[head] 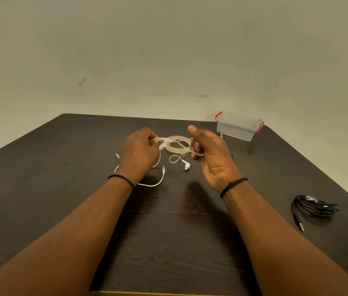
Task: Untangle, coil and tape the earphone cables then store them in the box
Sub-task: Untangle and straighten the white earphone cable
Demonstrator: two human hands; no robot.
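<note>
Head view is giving me both hands raised over the dark table [62, 189]. My left hand [140, 151] is pinching the white earphone cable [158, 182], its fingertips hiding behind the knuckles. My right hand [209, 154] is curling around another strand, thumb sticking up. Beyond the fingers the tape roll [178, 149] is lying, partly covered. I think one earbud [187, 167] is dangling below. The box [238, 127] is sitting right of my fingers, closed; black earphones [314, 207] are lying nearer.

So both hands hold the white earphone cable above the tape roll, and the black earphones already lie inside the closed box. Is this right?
Not quite. The head view shows the black earphones on the table at the right, not inside the closed box. Both the left hand and right hand do hold the white earphone cable above the tape roll.
</note>
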